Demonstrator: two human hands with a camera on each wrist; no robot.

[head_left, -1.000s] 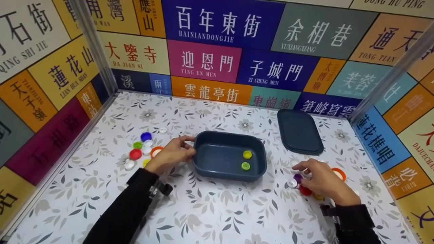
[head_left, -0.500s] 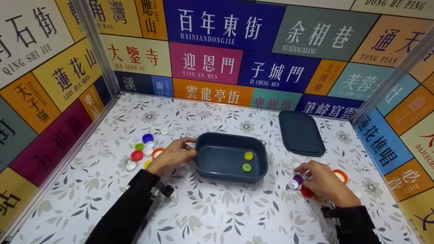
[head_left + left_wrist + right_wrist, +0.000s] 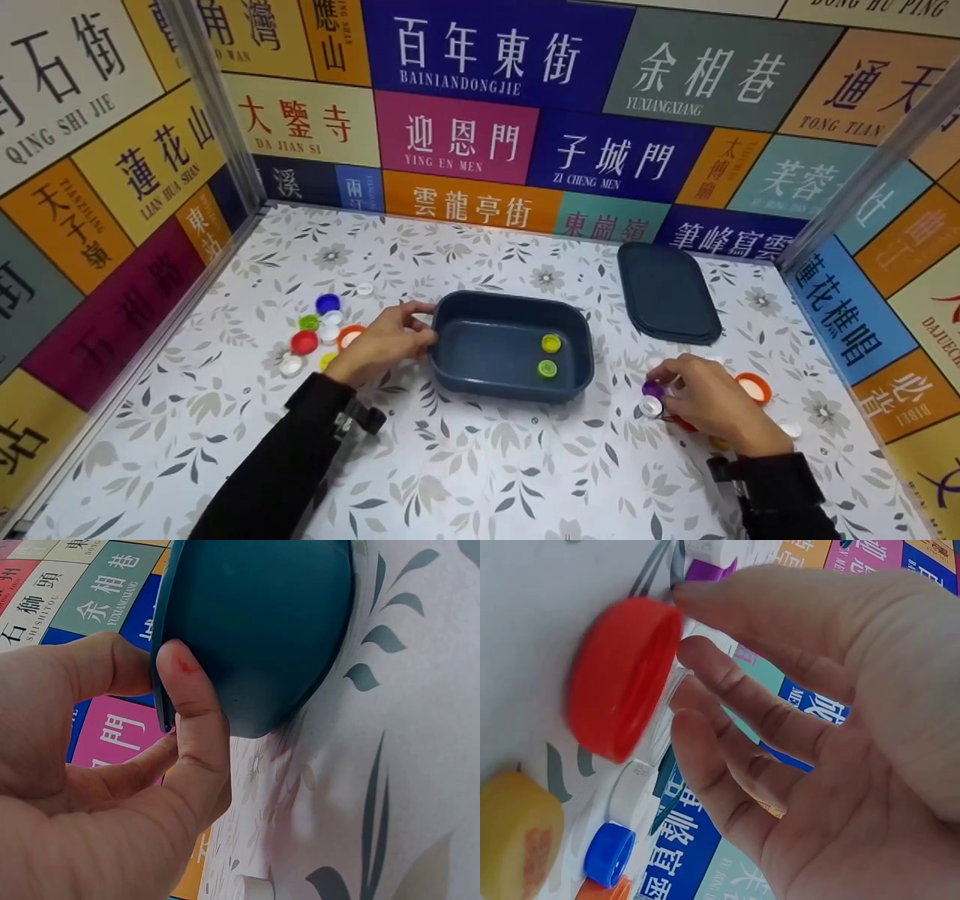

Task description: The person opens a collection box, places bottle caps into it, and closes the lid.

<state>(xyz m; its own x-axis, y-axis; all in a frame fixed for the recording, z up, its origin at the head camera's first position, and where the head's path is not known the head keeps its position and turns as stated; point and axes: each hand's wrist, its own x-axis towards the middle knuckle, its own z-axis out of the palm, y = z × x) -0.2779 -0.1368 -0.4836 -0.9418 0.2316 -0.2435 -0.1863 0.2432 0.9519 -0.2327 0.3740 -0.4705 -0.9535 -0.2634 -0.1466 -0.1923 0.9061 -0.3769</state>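
Your left hand [image 3: 384, 340] pinches the left edge of the box [image 3: 487, 349]; your right hand [image 3: 711, 397], half-open, empty, hangs beside a red cap [image 3: 615, 682].

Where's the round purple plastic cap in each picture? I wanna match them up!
Head: the round purple plastic cap is right of centre, beside the right hand.
Left wrist: not in it.
Right wrist: the cap is near the top edge, just below a white plastic cap.
Shared landmark: the pink rectangular wall panel with white characters.
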